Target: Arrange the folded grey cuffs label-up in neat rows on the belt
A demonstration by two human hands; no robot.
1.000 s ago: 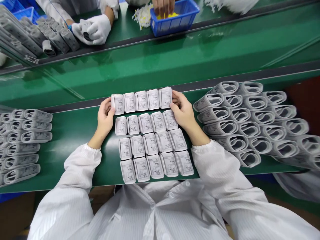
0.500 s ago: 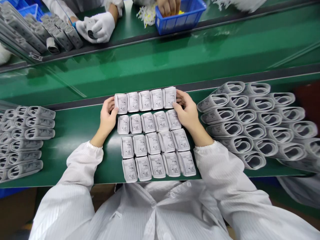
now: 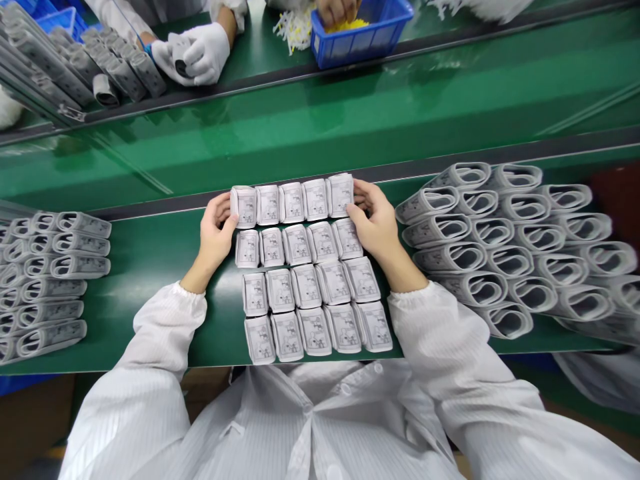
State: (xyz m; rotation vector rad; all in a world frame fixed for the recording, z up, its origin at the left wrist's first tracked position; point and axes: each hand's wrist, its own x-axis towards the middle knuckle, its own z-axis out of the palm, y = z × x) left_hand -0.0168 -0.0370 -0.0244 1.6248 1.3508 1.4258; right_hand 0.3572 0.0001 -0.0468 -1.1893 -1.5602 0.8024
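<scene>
My left hand and my right hand press on opposite ends of a row of folded paper leaflets. These leaflets are white with grey printing and stand side by side in several small packs. Both thumbs lie on the near side of the end packs, and the other fingers are partly hidden behind them. Closer to my body, three more rows of the same folded leaflets lie on the green table. The nearest of these rows is close to the table's front edge.
Stacked folded leaflets stand at the right, with another stack at the left. Beyond the green conveyor belt, a co-worker's gloved hands hold a grey-white piece. Another person's hand is at a blue bin with yellow bits.
The row between my hands has shifted very slightly to the right. Across the belt, the bare hand at the blue bin has risen a little, showing more of the yellow bits.
</scene>
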